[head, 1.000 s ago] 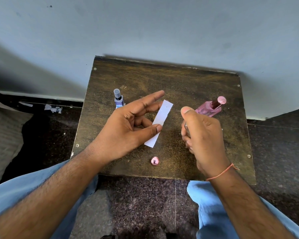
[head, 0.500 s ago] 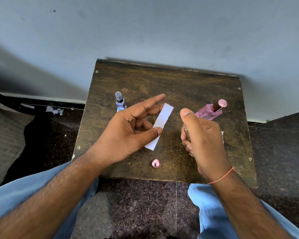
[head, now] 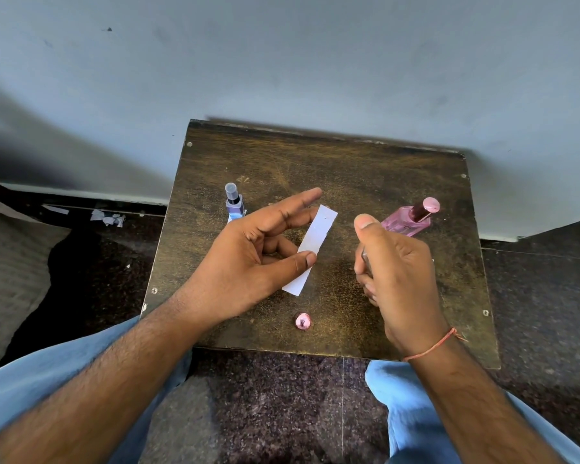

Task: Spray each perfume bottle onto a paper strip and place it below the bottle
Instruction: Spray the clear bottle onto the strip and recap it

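Note:
My left hand [head: 248, 262] pinches a white paper strip [head: 318, 236] between thumb and fingers, holding it slanted above the middle of the small wooden table [head: 349, 169]. My right hand [head: 399, 279] is closed around a small perfume bottle [head: 364, 259] just right of the strip. Its thumb is raised on top. Only a sliver of that bottle shows. A blue perfume bottle [head: 233, 202] stands at the left with a bit of paper [head: 231, 218] below it. A pink capped bottle [head: 406, 221] stands at the right behind my right hand.
A loose pink cap [head: 302, 321] lies near the table's front edge. The table stands against a grey wall [head: 282, 78]. Paper scraps [head: 108, 217] lie on the dark floor at the left. My knees in blue trousers [head: 412, 413] are under the front edge.
Both hands keep nearly the same pose with strip and bottle. Only the camera view has shifted slightly.

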Tool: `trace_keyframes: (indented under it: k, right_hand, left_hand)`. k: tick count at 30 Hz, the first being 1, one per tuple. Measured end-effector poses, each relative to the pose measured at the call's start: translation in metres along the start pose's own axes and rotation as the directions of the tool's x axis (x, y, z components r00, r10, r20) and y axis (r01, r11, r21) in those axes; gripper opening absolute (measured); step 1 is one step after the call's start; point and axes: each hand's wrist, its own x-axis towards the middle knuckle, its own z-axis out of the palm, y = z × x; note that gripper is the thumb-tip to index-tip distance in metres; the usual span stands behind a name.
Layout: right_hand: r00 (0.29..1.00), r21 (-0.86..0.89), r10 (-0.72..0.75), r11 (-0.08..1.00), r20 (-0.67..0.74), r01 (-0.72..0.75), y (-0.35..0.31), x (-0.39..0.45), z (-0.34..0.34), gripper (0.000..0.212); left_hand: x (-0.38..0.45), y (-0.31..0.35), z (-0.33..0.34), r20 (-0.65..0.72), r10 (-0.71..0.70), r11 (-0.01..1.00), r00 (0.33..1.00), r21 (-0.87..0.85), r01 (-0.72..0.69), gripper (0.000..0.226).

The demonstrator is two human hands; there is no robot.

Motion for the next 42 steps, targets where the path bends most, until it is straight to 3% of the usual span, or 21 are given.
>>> trace_keyframes:
  k: [10,18,23,27,30,42]
  right_hand:
    - [1.0,-0.004,0.01,1.0,-0.021,-0.011,0.0,0.001,0.003,0.079]
    - [0.999,0.091,0.039,0.995,0.005,-0.04,0.0,0.001,0.002,0.066]
    - [0.999,0.118,0.043,0.992,0.031,-0.046,0.003,0.0,0.003,0.073]
    - [0.993,0.171,0.085,0.981,0.077,-0.097,0.009,0.0,0.003,0.025]
    - [0.993,0.159,0.095,0.981,0.077,-0.106,0.015,0.003,0.003,0.007]
    - [0.993,0.005,0.101,0.995,0.067,-0.101,0.015,0.006,0.013,0.017]
  left_hand:
    - [0.001,-0.001,-0.001,-0.008,-0.003,1.0,1.0,0.014,0.003,0.078]
    - [0.001,-0.003,-0.001,-0.005,0.003,1.0,1.0,0.012,-0.003,0.079]
    - [0.001,-0.003,-0.002,-0.008,0.0,1.0,1.0,0.023,0.0,0.077]
    - [0.002,-0.005,-0.002,-0.028,-0.009,1.0,1.0,0.022,0.009,0.076]
    - [0.002,-0.005,-0.003,-0.04,-0.02,0.999,0.999,0.024,0.021,0.075]
    - [-0.003,-0.005,0.002,0.003,-0.07,0.994,0.998,0.088,0.07,0.074]
